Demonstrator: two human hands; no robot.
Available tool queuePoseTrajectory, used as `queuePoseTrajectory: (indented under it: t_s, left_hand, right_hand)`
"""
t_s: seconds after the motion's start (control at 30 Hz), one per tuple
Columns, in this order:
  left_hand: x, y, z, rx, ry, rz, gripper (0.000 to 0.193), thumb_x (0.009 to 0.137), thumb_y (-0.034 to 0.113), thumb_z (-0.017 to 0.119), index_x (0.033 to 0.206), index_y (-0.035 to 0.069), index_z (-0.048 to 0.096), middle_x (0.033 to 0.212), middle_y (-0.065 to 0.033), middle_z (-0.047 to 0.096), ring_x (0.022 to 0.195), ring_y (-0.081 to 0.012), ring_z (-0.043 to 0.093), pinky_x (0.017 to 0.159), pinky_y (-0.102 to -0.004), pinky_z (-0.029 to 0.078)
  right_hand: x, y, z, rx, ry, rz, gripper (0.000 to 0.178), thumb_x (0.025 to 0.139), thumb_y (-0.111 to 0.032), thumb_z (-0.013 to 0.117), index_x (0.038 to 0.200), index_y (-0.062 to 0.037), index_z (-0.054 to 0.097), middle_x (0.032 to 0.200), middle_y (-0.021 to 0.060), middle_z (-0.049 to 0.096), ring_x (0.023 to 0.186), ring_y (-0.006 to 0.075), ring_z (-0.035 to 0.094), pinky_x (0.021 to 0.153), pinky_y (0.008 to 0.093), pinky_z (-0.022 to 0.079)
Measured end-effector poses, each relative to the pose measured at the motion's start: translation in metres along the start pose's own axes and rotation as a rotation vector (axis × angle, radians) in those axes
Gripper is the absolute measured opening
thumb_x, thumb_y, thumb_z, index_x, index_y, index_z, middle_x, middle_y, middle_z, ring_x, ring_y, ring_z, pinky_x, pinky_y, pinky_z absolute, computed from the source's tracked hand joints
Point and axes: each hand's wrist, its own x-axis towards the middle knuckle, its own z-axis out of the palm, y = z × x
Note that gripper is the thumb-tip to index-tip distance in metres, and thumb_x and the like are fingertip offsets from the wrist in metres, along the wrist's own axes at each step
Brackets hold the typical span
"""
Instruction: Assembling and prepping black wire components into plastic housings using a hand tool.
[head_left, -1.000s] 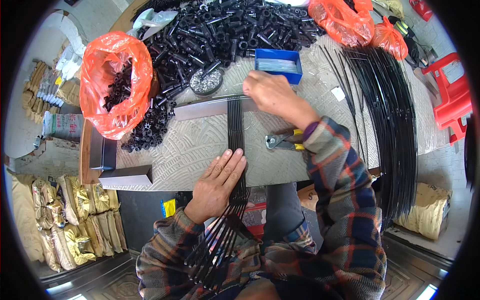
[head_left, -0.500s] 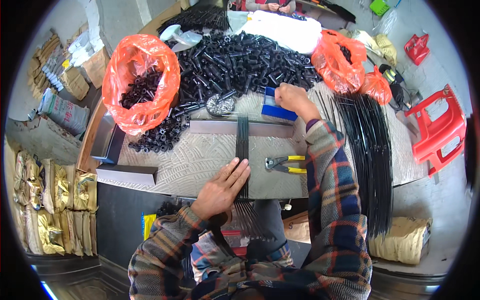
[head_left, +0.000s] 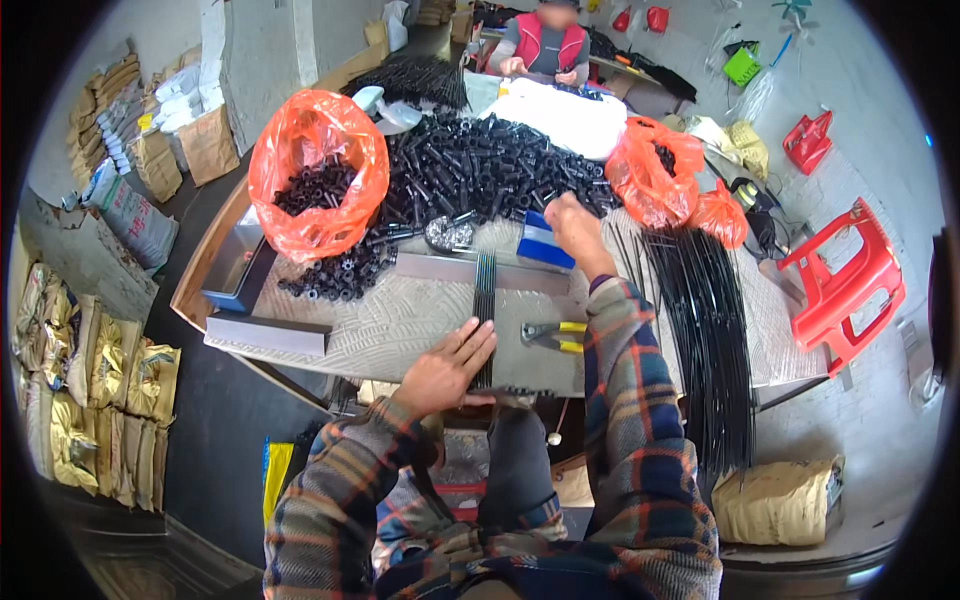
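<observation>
My left hand (head_left: 447,368) lies with straight fingers across a flat row of thin black rods (head_left: 484,310) at the table's near edge. The rods run away from me over a long grey metal bar (head_left: 425,266). At the far side of the bar, my right hand (head_left: 578,236) is closed in a pinch beside a blue open box (head_left: 541,246). What its fingertips hold, if anything, is hidden. Pincers (head_left: 553,335) with yellow handles lie between the rods and my right sleeve. A round dish of small shiny pieces (head_left: 449,234) sits beyond the bar.
A heap of black tubular parts (head_left: 470,165) covers the table's far side, between orange bags (head_left: 322,225). Long black rods (head_left: 700,340) hang over the edge at right, near a red stool (head_left: 860,285). A co-worker in a pink vest (head_left: 548,45) sits opposite.
The view has tilted up, showing more of the co-worker and room. My left hand stays on the rods, whose near ends now show at the table edge. My right hand remains by the blue box.
</observation>
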Motion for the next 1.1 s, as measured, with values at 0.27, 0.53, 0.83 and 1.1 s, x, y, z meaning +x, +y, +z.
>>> queuePoseTrajectory:
  t_s: [0.27,0.53,0.83,1.1]
  left_hand:
    - [0.013,0.007,-0.028,0.056,-0.008,0.026,0.093,0.064,0.052,0.067,0.135,0.004,0.03,0.141,-0.0132,0.029,0.132,-0.0288,0.025,0.106,-0.0399,0.023]
    - [0.034,0.044,-0.111,-1.288,0.161,-0.117,0.042,0.08,0.0,0.06,0.12,-0.006,0.049,0.109,-0.0157,0.06,0.104,-0.0208,0.056,0.09,-0.0313,0.044]
    - [0.039,0.054,-0.134,-1.144,0.135,-0.166,0.026,0.085,-0.001,0.054,0.11,-0.004,0.058,0.095,-0.014,0.066,0.089,-0.0172,0.062,0.082,-0.0281,0.049]
    - [0.045,0.044,-0.137,-1.084,0.151,-0.134,0.037,0.079,-0.005,0.059,0.116,0.001,0.056,0.092,-0.0105,0.065,0.087,-0.0153,0.062,0.08,-0.0274,0.049]
  right_hand:
    - [-0.12,-0.111,-0.142,1.357,-0.091,0.177,0.022,0.093,-0.013,0.039,0.113,-0.005,0.044,0.075,0.0078,0.056,0.048,0.0103,0.045,0.047,0.0204,0.037]
    - [-0.146,-0.142,-0.178,0.563,0.268,-0.317,0.008,0.079,0.003,0.059,0.086,-0.0002,0.059,0.071,0.0092,0.057,0.062,0.0177,0.056,0.055,0.0251,0.043]
    - [-0.005,0.018,0.005,0.116,0.161,-0.084,0.013,0.081,-0.013,0.049,0.078,-0.0058,0.059,0.078,0.0171,0.059,0.074,0.0358,0.059,0.065,0.0446,0.047]
    - [0.014,0.011,0.02,-0.08,0.107,0.03,0.018,0.08,-0.022,0.049,0.075,-0.0116,0.063,0.075,0.0128,0.062,0.068,0.0319,0.061,0.059,0.0444,0.048]
